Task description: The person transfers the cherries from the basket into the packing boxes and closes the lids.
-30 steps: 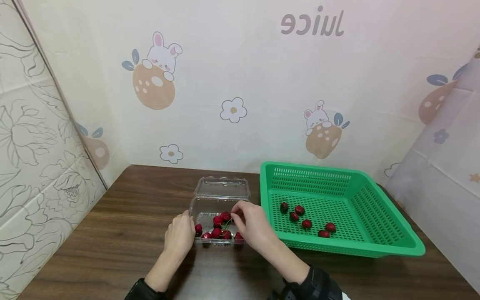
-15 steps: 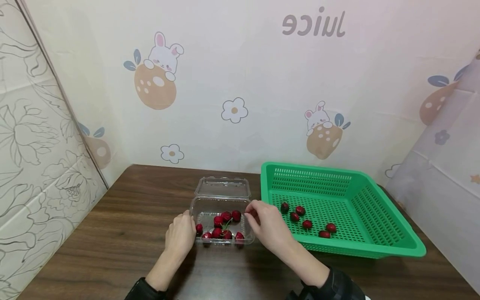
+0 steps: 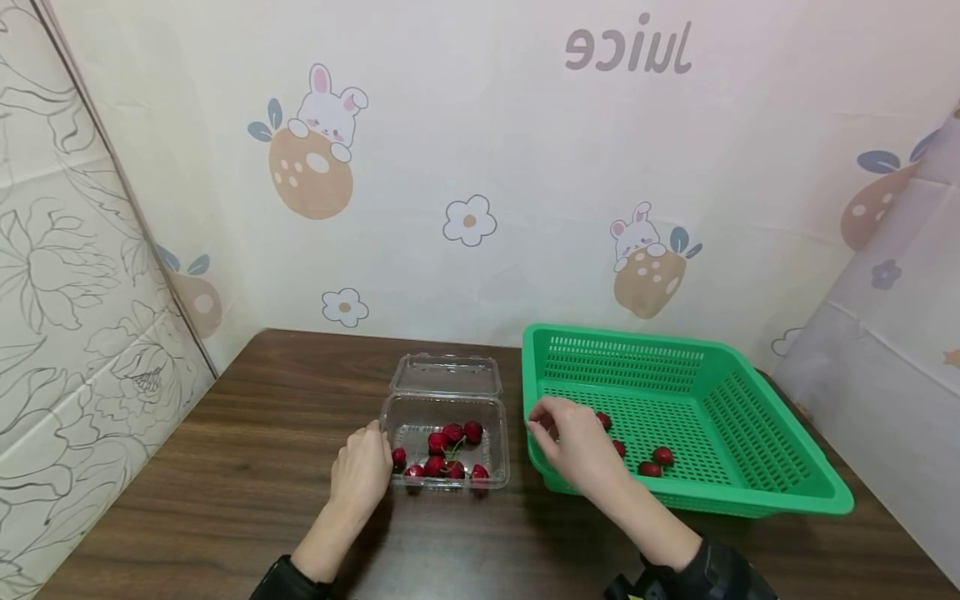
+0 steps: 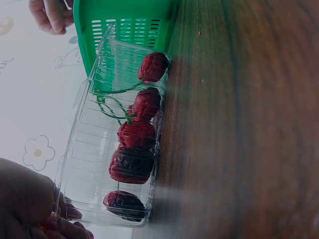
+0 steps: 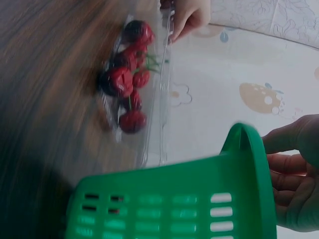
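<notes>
A clear plastic clamshell box (image 3: pixel 495 446) stands on the table with its lid folded back. Several dark red cherries (image 3: pixel 435 467) lie inside, some with green stems (image 4: pixel 115 107). My left hand (image 3: pixel 362 468) grips the box's left wall, its fingertips over the rim in the left wrist view. My right hand (image 3: pixel 573 442) hangs over the left side of a green plastic basket (image 3: pixel 780 467), its fingers loosely bent and nothing visible in them. Cherries (image 3: pixel 650 469) lie in the basket; the hand hides some. In the right wrist view, the right hand (image 5: pixel 294 174) is beside the basket's rim.
Both containers stand on a dark wood table (image 3: pixel 247 467), the basket right of the box with a narrow gap between them. A printed cloth wall (image 3: pixel 480 167) rises behind the table. Another patterned sheet (image 3: pixel 82 333) hangs at the left.
My right hand has let go of a cherry at the back right of the box and moved right, over the basket's left side. My left hand has stayed on the box.
</notes>
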The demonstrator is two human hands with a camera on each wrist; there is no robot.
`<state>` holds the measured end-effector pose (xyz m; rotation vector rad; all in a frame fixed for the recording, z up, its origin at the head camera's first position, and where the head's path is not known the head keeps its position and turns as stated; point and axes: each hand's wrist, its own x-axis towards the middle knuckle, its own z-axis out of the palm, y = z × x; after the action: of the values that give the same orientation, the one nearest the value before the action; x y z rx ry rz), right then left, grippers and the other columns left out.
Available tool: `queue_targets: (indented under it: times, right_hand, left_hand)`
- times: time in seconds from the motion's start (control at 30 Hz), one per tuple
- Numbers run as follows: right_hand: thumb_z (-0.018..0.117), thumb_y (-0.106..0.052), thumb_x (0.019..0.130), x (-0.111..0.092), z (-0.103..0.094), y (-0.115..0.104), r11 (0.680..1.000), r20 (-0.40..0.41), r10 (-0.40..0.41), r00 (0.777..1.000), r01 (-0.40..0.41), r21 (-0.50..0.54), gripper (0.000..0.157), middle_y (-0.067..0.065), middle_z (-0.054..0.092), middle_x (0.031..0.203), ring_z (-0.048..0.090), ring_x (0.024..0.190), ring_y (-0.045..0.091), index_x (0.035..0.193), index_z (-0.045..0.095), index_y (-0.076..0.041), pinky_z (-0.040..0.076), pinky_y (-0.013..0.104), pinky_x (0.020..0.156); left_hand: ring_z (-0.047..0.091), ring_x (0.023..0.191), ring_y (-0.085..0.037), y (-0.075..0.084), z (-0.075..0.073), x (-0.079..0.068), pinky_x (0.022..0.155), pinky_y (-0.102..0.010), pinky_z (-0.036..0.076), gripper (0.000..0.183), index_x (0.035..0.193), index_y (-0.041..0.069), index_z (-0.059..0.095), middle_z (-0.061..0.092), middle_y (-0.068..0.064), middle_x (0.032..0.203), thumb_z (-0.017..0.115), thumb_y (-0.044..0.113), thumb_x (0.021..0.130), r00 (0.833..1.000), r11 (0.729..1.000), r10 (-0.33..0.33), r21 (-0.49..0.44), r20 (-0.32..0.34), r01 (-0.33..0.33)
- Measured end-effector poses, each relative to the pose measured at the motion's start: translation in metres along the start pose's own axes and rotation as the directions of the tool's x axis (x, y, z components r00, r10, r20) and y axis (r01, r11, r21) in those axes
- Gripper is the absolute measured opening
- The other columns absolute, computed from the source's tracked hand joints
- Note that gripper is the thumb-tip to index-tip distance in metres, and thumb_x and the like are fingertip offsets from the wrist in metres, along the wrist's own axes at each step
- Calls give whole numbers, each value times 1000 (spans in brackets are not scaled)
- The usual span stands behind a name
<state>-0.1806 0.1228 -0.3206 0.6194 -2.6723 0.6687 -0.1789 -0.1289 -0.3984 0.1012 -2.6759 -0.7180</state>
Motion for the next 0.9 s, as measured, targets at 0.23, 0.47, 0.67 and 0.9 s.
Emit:
queue_targets:
  times: [0.23, 0.47, 0.67, 0.9]
  right_hand:
    - [63, -7, 80, -1, -8, 16, 1000, 58, 25, 998, -25, 3, 5, -6, 55, 68, 49, 58, 3, 78, 60, -10, 42, 20, 53]
    - [64, -8, 80, 1, -13, 33, 999, 129, 34, 991, -33, -13, 3, -6, 54, 65, 48, 56, 3, 78, 61, -8, 40, 20, 51]
    - [64, -8, 80, 5, -16, 44, 999, 202, 52, 978, -48, -23, 5, -5, 54, 65, 49, 57, 5, 77, 60, -9, 41, 22, 51]
    - [66, -11, 79, 7, -17, 53, 997, 301, 78, 950, -70, -39, 7, -4, 52, 65, 48, 57, 6, 77, 60, -8, 40, 24, 52]
  left_hand:
    - [59, 65, -40, 0, -1, 0, 46, -46, 43, 16, 90, -8, 58, 60, -20, 78, 52, 6, 85, 1000, 1000, -2, -7, 10, 2]
    - [59, 64, -40, 0, 0, 0, 46, -46, 42, 14, 88, -7, 58, 60, -19, 76, 54, 6, 84, 1000, 1000, 0, -11, 0, 0]
    - [59, 64, -40, 0, -1, -1, 45, -45, 43, 14, 88, -7, 58, 60, -19, 76, 53, 6, 84, 1000, 1000, 7, -12, -4, -7]
    - [59, 63, -39, 1, -2, -1, 45, -45, 42, 14, 87, -8, 58, 59, -19, 75, 54, 5, 84, 1000, 1000, 9, -11, -8, -9]
